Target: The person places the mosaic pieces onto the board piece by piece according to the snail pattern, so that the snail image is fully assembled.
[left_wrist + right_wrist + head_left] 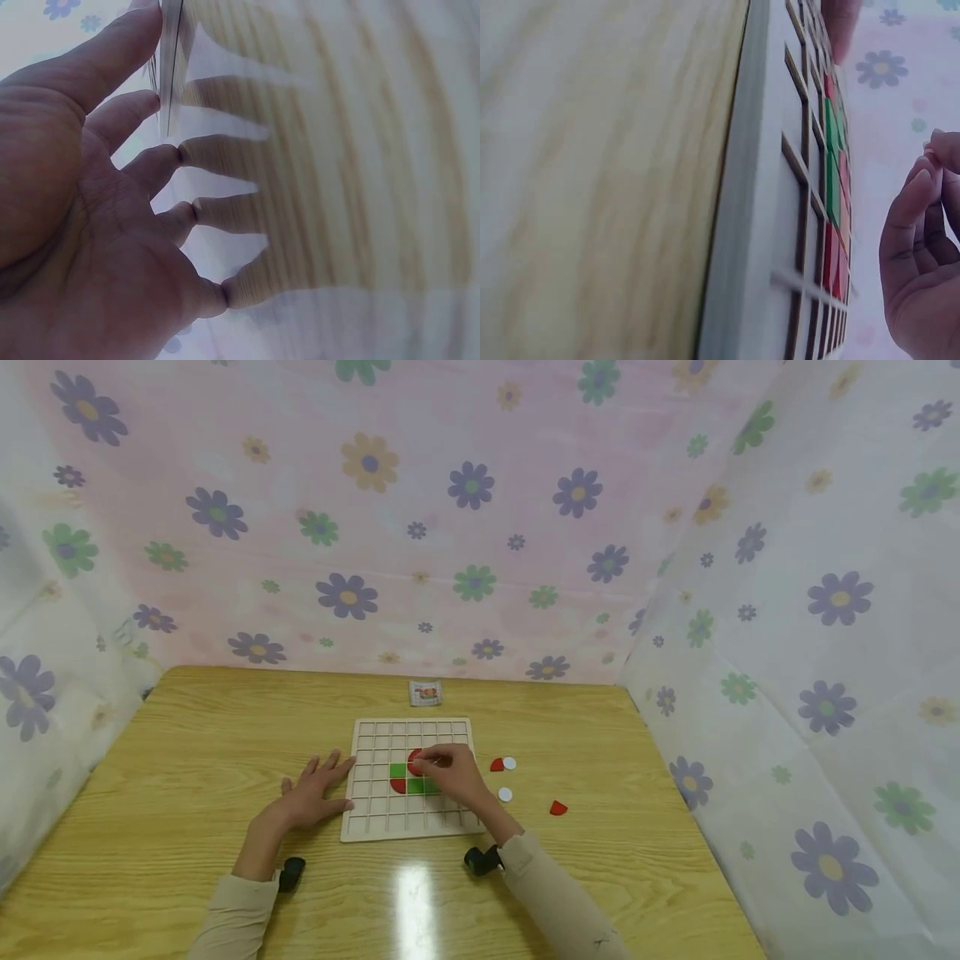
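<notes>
A pale wooden grid board (367, 817) lies on the table, with green squares (397, 771) and red rounded pieces (398, 787) in its middle cells. My left hand (311, 795) rests beside the board's left edge, fingers spread and fairly straight; in the left wrist view its thumb (112, 56) lies against the board's side. Over the board's middle, my right hand (455, 774) pinches a small reddish piece (929, 154) between thumb and fingertips, mostly hidden by them. Below that hand, a red piece (414, 763) shows on the grid.
Right of the board lie a red quarter-round piece (497, 765), a white disc (509, 763), another white disc (506, 794) and a red quarter-round piece (558, 808). A small printed card (425, 693) lies behind the board. Flowered curtains (472, 527) surround the wooden table (600, 735).
</notes>
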Demonstrator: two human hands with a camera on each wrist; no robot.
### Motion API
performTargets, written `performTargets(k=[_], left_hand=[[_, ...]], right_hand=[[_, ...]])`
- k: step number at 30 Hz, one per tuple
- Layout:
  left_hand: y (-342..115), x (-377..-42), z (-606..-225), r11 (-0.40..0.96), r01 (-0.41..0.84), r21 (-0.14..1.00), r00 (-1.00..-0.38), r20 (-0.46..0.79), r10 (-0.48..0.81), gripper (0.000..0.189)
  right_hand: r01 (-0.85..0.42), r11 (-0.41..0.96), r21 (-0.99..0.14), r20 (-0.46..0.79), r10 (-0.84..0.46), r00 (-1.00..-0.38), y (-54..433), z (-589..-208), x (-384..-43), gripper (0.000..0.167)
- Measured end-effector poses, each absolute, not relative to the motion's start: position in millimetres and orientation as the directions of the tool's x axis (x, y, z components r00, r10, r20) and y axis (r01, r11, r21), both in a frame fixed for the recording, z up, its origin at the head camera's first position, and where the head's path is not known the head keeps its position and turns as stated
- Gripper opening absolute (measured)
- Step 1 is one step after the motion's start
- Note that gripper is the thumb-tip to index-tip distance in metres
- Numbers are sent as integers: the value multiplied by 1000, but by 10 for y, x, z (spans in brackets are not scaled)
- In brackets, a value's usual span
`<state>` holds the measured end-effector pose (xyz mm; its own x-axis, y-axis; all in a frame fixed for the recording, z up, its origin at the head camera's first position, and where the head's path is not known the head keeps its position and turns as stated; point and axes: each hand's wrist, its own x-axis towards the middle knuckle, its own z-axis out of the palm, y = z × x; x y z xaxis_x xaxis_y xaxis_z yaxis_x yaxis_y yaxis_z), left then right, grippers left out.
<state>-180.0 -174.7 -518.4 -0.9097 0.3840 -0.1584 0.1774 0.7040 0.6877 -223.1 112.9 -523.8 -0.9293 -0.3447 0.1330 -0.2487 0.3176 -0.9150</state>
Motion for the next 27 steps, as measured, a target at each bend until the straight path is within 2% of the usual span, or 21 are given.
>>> performTargets(k=[16,27], left_hand=[[-1750,-1795,-5187,712,176,680,-913,-157,376,77],[-1739,-1803,-5206,693,172,700,-913,-151,378,77]], right_hand=[[-126,381,-916,46,-212,-976,2177,-5248,-1919,18],[-64,474,-878,3,-129,-992,2904,-5255,-1738,21]])
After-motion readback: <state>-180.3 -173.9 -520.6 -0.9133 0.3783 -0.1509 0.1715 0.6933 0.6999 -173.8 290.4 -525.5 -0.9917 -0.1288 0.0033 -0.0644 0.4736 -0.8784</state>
